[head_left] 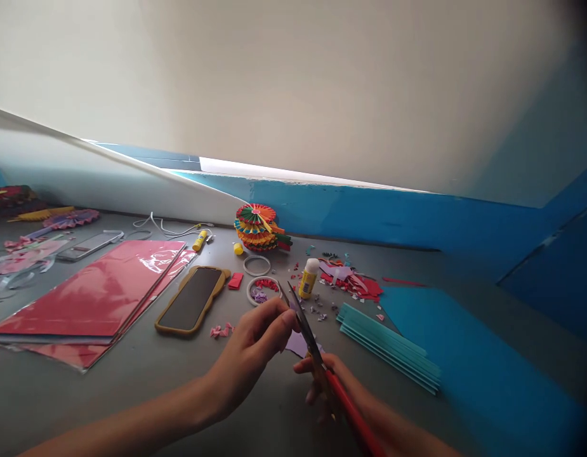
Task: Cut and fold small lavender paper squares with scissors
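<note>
My right hand is closed around the red handles of a pair of scissors. The blades point up and away, slightly parted at the tips. Close against the blades, my left hand is pinched, thumb against fingers. A hint of purple shows by its fingertips, but what it grips is too small to make out. Behind the scissors and below the left fingertips lies a piece of purple paper, partly covered. Small purple scraps are scattered just beyond, around an upright glue stick.
At left are red paper packs and a phone. Tape rings, one holding paper bits, and a stack of pleated paper rosettes sit at the back. Folded teal paper, a blue sheet and red scraps lie right.
</note>
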### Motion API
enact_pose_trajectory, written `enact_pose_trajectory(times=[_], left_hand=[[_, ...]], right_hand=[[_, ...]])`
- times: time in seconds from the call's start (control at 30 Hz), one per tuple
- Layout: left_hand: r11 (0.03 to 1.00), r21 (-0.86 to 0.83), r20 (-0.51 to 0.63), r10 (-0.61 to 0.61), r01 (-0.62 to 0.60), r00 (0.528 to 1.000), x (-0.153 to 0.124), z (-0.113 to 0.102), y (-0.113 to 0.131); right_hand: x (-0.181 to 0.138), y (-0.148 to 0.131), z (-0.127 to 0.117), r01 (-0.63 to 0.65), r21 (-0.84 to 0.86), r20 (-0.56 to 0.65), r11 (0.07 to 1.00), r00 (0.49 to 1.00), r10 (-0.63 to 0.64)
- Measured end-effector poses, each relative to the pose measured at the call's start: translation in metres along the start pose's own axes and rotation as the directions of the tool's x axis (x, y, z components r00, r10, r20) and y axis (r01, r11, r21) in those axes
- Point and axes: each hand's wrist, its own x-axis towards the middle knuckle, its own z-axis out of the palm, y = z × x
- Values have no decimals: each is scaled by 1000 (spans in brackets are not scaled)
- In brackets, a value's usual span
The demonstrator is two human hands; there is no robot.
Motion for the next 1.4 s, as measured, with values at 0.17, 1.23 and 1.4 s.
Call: enact_pose_trajectory(times=[0.17,1.23,1.4], left_hand=[[1000,2,29,-13,13,1000,-2,1,1],[994,-24,72,-109,111,991,-7,9,5],[995,-28,81,-91,93,993,-7,8,3]], right_hand=[[1,13,3,58,10,9,998,998,-58],[16,42,29,-76,150,-122,986,988,95],[16,40,27,-124,221,-97,967,984,149]])
